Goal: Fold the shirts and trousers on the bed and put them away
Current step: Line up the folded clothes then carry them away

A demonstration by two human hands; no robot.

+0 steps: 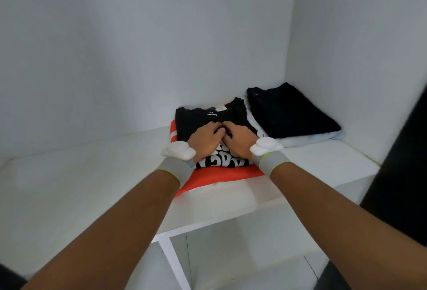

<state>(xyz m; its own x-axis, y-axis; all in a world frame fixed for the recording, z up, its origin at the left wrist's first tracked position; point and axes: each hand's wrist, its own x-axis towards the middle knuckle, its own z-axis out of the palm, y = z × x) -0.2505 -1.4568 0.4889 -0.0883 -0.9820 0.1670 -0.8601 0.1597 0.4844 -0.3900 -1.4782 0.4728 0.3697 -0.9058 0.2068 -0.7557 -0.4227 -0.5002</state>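
At frame centre, the left hand (205, 143) and right hand (240, 141) press flat on the black shirt (208, 118). Lifting off carelessly could drag it off the orange shirt (221, 175), spoiling the fold.

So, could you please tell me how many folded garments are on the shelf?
4: black printed shirt under both hands, on the orange garment; dark garment on a pale one, right. More may be hidden.

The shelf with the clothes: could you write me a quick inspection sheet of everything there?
Surface: white shelf, inside a white closet.
Job's things: folded black shirt with white print, lying on a folded orange garment; beside them a dark folded garment on a light one.
Clutter: nothing seen.
Hands: left hand and right hand both rest on the black shirt, fingers meeting at its middle; grey wristbands.
Cables: nothing seen.
Surroundings: white walls, lower compartment beneath.
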